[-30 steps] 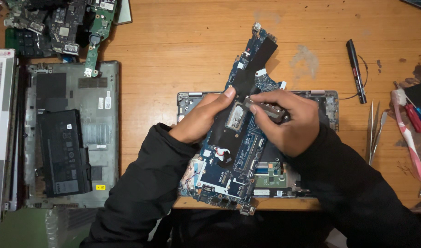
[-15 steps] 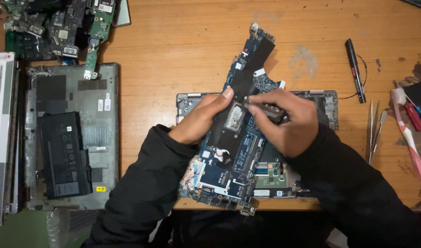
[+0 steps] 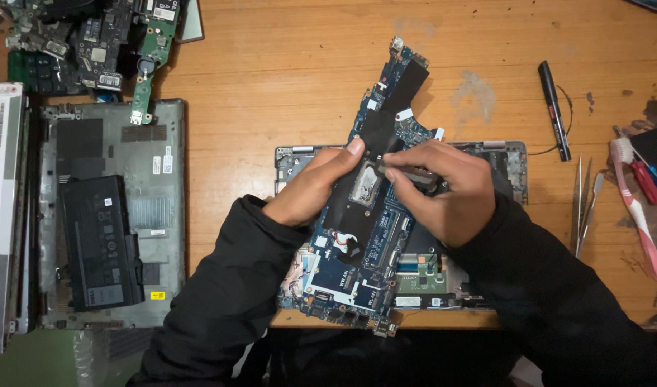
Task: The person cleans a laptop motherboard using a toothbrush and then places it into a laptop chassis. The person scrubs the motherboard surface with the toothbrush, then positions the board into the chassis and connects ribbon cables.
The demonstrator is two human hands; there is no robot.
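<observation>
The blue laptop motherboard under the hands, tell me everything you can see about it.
The laptop motherboard is a long, irregular blue circuit board lying slantwise across an opened grey laptop chassis, its narrow end pointing up and right onto the wooden table. Black film covers parts of it, and a bare silvery chip patch shows near the middle. Small connectors and white labels dot the lower end. The left hand presses its edge; the right hand holds a dark tool beside the chip.
</observation>
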